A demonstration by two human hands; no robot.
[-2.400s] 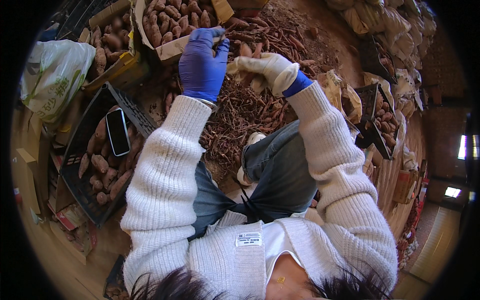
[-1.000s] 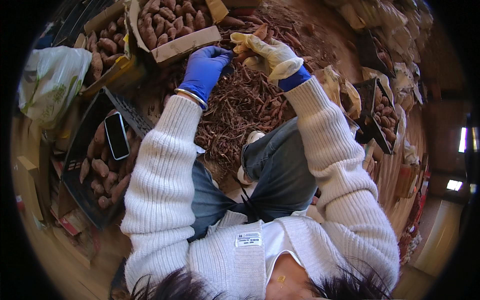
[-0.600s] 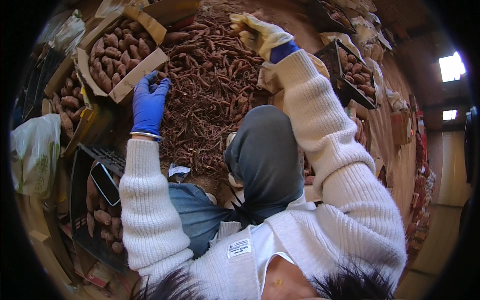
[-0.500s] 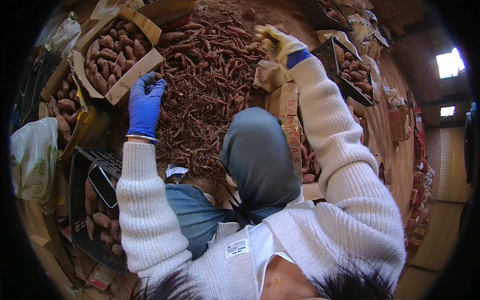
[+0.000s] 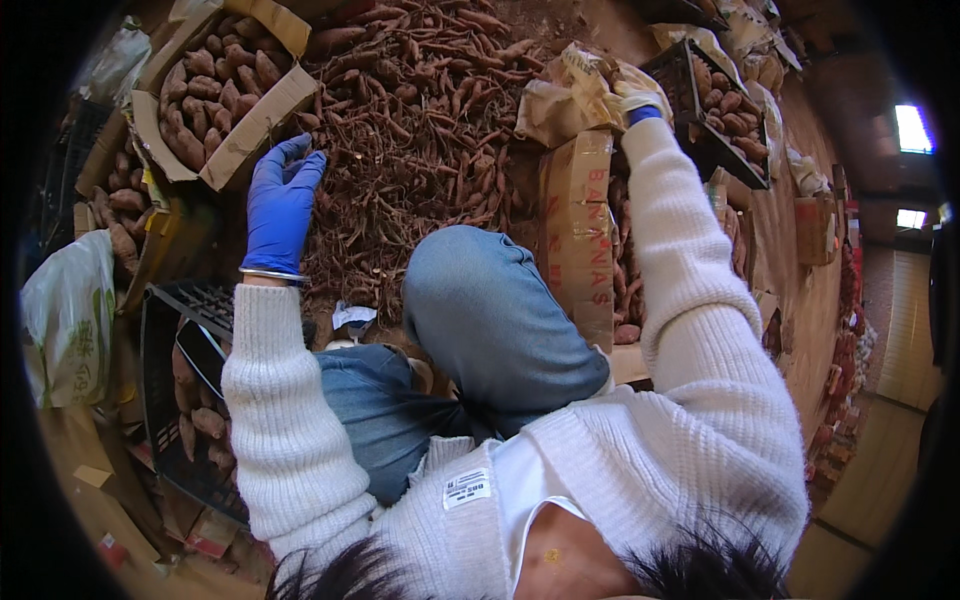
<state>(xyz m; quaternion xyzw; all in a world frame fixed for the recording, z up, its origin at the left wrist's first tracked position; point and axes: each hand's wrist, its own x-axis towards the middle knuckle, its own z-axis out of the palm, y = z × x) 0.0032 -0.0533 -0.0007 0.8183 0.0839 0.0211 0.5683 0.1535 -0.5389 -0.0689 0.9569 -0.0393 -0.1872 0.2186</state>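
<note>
My left hand [image 5: 282, 205], in a blue glove, hovers beside the corner of an open cardboard box of sweet potatoes [image 5: 218, 85]. Its thumb and fingers are apart, with nothing visible between them. A heap of thin, rooty sweet potatoes [image 5: 400, 130] spreads over the ground between my hands. My right hand [image 5: 638, 92] wears a pale glove over a blue one and reaches far out to the right. Its curled fingers are at the edge of crumpled brown paper [image 5: 550, 105] and seem closed on it; the fingertips are partly hidden. Below that paper stands a tall cardboard box [image 5: 578, 235].
A black crate of sweet potatoes [image 5: 725, 115] stands beyond my right hand. By my left forearm is another black crate [image 5: 160, 400] with sweet potatoes and a phone [image 5: 203, 352]. A white plastic bag [image 5: 72, 320] lies at far left. My bent knee [image 5: 490, 300] rises in the middle.
My right hand has moved right and slightly down to the brown paper, which now stretches up toward it. My left hand has shifted slightly left, its fingers further apart. My knee has swung left.
</note>
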